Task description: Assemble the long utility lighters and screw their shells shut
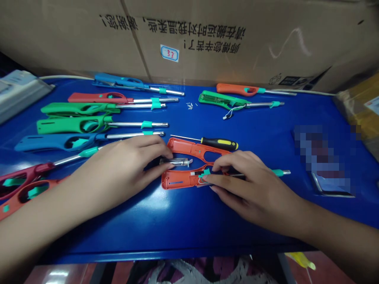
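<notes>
Left fingers [161,148]: gripping clear tank [179,162] in front of screwdriver [219,143]
Right fingers [226,182]: holding nearer orange shell [177,183]
White wires [201,181]: best kept flat

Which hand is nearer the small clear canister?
Left. The left hand has the left end of the clear canister between its fingers; the right hand is to the canister's right, fingers by the teal piece in the lower orange shell half.

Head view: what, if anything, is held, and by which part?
Left hand pinches the clear tank by its left half; right hand is at the lower orange shell, hold unclear.
</notes>
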The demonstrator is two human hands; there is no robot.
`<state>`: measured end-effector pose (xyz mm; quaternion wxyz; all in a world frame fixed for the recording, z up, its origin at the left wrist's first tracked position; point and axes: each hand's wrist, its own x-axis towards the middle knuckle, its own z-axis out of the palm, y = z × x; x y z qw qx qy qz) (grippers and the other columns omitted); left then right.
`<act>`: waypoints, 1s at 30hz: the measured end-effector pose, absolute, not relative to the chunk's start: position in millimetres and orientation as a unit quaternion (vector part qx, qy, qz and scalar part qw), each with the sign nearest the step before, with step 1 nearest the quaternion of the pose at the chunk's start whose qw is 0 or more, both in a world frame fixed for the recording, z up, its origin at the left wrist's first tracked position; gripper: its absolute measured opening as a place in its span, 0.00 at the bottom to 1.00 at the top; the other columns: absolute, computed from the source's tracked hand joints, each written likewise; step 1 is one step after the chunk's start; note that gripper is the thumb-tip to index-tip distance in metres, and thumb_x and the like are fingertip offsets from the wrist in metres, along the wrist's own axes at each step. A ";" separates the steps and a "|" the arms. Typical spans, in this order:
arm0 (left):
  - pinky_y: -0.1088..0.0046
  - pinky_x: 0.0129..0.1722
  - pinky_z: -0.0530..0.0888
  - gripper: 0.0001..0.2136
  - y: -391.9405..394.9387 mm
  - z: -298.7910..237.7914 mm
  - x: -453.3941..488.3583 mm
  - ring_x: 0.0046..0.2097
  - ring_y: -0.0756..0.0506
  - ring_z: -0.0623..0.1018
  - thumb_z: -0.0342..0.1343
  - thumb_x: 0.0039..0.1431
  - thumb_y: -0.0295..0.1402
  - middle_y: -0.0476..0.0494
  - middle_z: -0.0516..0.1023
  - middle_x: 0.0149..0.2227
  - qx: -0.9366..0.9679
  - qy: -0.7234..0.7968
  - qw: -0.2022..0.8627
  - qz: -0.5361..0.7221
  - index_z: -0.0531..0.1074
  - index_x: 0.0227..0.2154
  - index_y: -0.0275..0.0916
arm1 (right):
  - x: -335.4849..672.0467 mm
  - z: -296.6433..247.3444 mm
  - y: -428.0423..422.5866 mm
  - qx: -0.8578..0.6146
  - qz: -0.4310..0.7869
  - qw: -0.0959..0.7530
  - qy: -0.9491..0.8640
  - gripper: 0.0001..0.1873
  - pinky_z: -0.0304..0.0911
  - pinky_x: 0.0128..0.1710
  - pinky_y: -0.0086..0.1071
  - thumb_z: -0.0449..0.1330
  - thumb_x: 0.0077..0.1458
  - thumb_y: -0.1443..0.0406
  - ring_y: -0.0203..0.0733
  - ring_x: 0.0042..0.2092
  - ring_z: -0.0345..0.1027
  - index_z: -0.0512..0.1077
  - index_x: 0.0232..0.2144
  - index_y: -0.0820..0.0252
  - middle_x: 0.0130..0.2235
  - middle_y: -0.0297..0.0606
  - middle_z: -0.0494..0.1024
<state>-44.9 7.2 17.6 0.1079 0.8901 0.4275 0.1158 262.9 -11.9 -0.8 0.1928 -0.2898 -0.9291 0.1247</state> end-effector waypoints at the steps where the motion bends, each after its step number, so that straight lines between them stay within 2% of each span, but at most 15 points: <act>1: 0.63 0.37 0.77 0.16 6.4 18.8 -44.7 0.39 0.40 0.84 0.48 0.75 0.45 0.43 0.84 0.43 0.891 0.421 0.117 0.122 0.79 0.44 0.44 | 262.9 -1.2 -11.5 -0.289 0.129 0.192 -0.929 0.12 0.63 0.50 0.43 0.59 0.70 0.68 0.46 0.51 0.67 0.78 0.52 0.57 0.51 0.43 0.76; 4: 0.66 0.35 0.76 0.16 3.9 24.4 -43.3 0.37 0.41 0.84 0.49 0.75 0.46 0.45 0.85 0.40 0.885 0.417 0.128 0.162 0.78 0.44 0.44 | 262.0 -3.4 -10.1 -0.291 0.146 0.189 -0.926 0.11 0.63 0.48 0.41 0.59 0.71 0.68 0.45 0.50 0.67 0.79 0.49 0.56 0.50 0.43 0.76; 8: 0.72 0.31 0.76 0.11 -0.4 32.3 -40.0 0.33 0.46 0.85 0.54 0.74 0.42 0.51 0.86 0.38 0.873 0.416 0.180 0.181 0.79 0.44 0.45 | 259.3 -6.4 -8.9 -0.295 0.163 0.196 -0.921 0.09 0.62 0.49 0.40 0.59 0.70 0.68 0.44 0.49 0.67 0.80 0.45 0.57 0.48 0.41 0.76; 13: 0.74 0.40 0.81 0.12 -6.1 32.7 -35.0 0.41 0.46 0.87 0.53 0.75 0.42 0.52 0.88 0.44 0.875 0.384 0.241 0.172 0.82 0.46 0.48 | 256.3 -5.2 -7.7 -0.303 0.189 0.209 -0.911 0.08 0.64 0.49 0.40 0.59 0.70 0.68 0.43 0.47 0.69 0.79 0.42 0.57 0.45 0.40 0.77; 16: 0.75 0.41 0.81 0.11 -8.9 30.7 -31.4 0.40 0.47 0.87 0.54 0.75 0.40 0.53 0.88 0.45 0.870 0.385 0.259 0.167 0.82 0.46 0.48 | 255.6 -3.2 -6.3 -0.308 0.209 0.215 -0.903 0.06 0.65 0.49 0.40 0.60 0.70 0.67 0.43 0.47 0.71 0.78 0.42 0.57 0.44 0.39 0.77; 30: 0.71 0.42 0.82 0.11 -12.3 24.7 -28.0 0.42 0.45 0.86 0.53 0.75 0.39 0.49 0.86 0.44 0.863 0.392 0.263 0.182 0.82 0.46 0.47 | 254.5 -1.6 -6.1 -0.299 0.229 0.235 -0.896 0.05 0.69 0.47 0.38 0.61 0.70 0.68 0.40 0.44 0.73 0.78 0.43 0.58 0.42 0.38 0.80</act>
